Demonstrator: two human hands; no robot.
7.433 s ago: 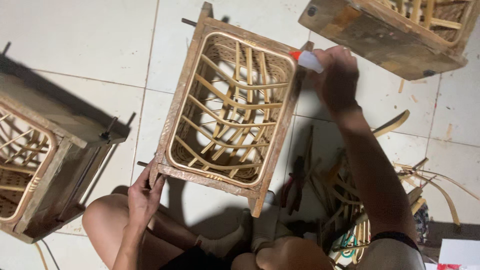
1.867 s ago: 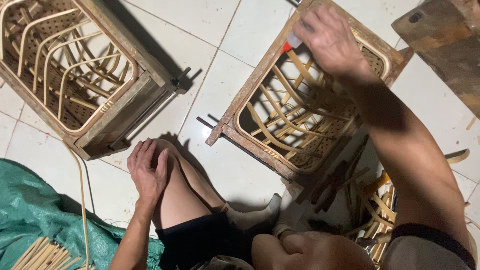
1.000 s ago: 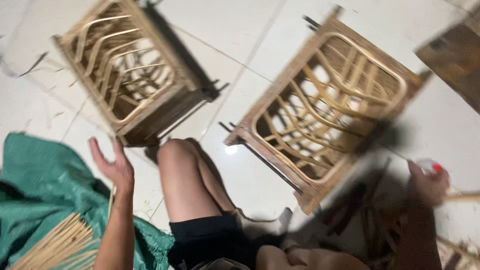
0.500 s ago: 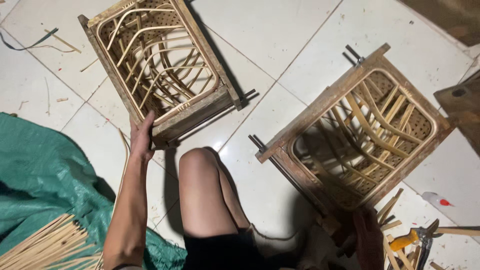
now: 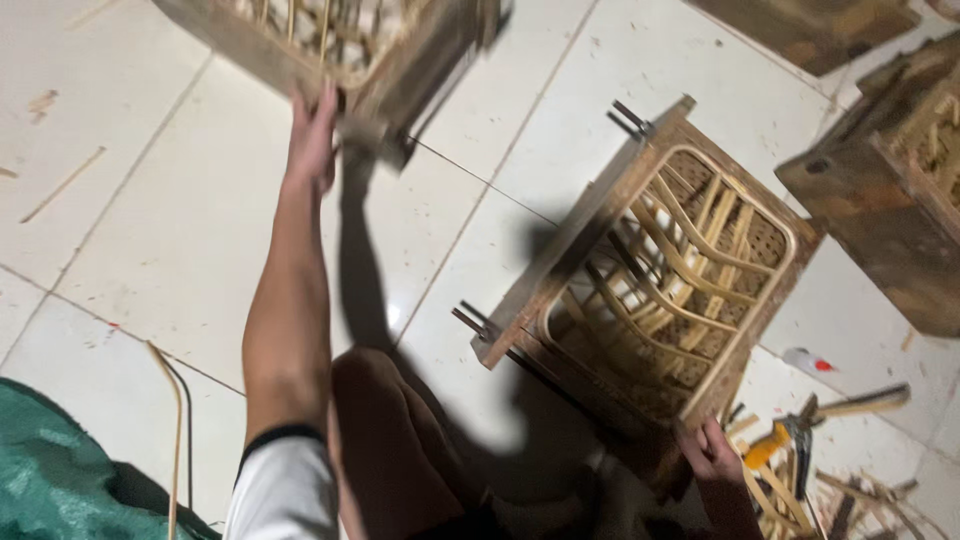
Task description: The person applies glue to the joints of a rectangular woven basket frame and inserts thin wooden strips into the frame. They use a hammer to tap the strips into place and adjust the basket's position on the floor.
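Note:
My left hand [image 5: 312,140] reaches far forward and presses flat against the near edge of a wooden frame box with rattan weaving [image 5: 350,45] at the top of the view. Whether its fingers grip the edge I cannot tell. My right hand [image 5: 712,452] rests at the near corner of a second wooden frame box [image 5: 650,270] holding curved rattan strips, fingers on its lower edge. My bare knee [image 5: 385,420] lies between the two arms.
More wooden frames [image 5: 890,190] stand at the right edge. A small white bottle with a red cap [image 5: 808,360] lies on the white tile floor. Tools and rattan offcuts [image 5: 800,450] pile at the lower right. Green cloth [image 5: 60,480] covers the lower left corner.
My left arm has stretched farther forward onto the far box, which now sits higher in view. My right hand stays low at the near box's corner.

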